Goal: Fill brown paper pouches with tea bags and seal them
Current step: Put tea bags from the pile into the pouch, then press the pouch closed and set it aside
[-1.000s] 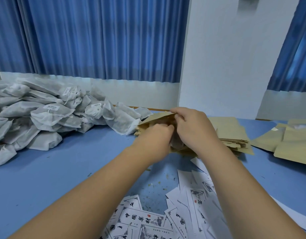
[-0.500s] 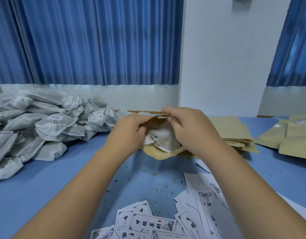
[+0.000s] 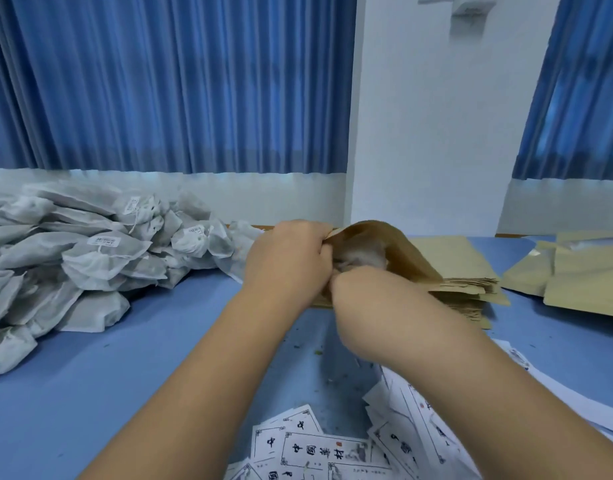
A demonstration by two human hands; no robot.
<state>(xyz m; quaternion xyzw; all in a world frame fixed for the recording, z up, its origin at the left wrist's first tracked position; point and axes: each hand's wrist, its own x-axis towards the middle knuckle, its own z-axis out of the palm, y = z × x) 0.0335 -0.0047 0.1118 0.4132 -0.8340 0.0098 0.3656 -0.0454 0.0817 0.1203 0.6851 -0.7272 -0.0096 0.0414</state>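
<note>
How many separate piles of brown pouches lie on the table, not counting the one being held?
2. One stack lies just behind the right hand; a looser pile lies at the far right, cut off by the frame. Others may be hidden.

Blue curtains point(image 3: 159, 81) behind a blue table point(image 3: 90, 393), printed white cards point(image 3: 315, 452) at its near edge.

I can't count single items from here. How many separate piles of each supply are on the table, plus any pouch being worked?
Tea bag heap: 1
Flat pouch piles: 2, the stack and the loose group
Open pouch being filled: 1
Printed label scatter: 1
Total: 5
</note>
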